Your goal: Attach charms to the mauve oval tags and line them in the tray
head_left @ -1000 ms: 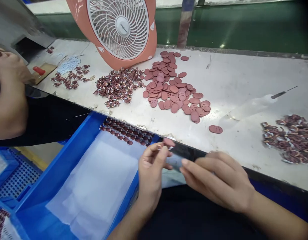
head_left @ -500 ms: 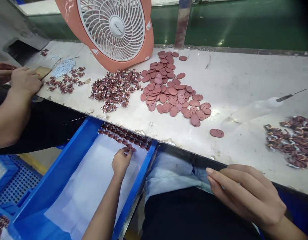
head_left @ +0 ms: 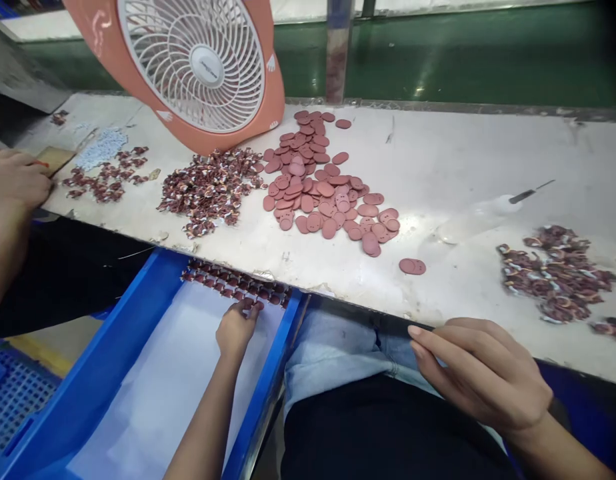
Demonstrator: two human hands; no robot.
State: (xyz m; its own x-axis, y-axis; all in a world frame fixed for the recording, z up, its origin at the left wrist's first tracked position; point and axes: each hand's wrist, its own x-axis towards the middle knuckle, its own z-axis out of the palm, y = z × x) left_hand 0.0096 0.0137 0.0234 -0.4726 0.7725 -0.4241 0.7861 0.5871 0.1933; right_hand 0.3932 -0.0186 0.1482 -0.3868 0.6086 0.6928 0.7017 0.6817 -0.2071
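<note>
My left hand [head_left: 235, 331] is low inside a blue tray [head_left: 115, 347], its fingertips pinched on a small dark-red oval piece [head_left: 259, 306]. The piece is at the edge of neat rows of small dark-red pieces [head_left: 223, 280] along the tray's far end. White paper [head_left: 158, 380] lines the tray. My right hand [head_left: 488, 377] hovers by the table's front edge with fingers stretched out, a small gap between thumb and forefinger and nothing visible in it. Two overlapping dark-red ovals [head_left: 412, 267] lie on the table nearby.
A pile of dark-red ovals [head_left: 333, 193], heaps of small brown parts [head_left: 208, 190] and a clear needle-tipped bottle [head_left: 475, 220] are on the white table [head_left: 438, 153]. An orange fan [head_left: 203, 140] stands behind. At left, another person's hand [head_left: 18, 177] works near pale-blue bits [head_left: 101, 148].
The view has shifted, moving the table things leftward in the picture. My left hand stays at the rows with the small piece. My right hand keeps nearly the same pose.
</note>
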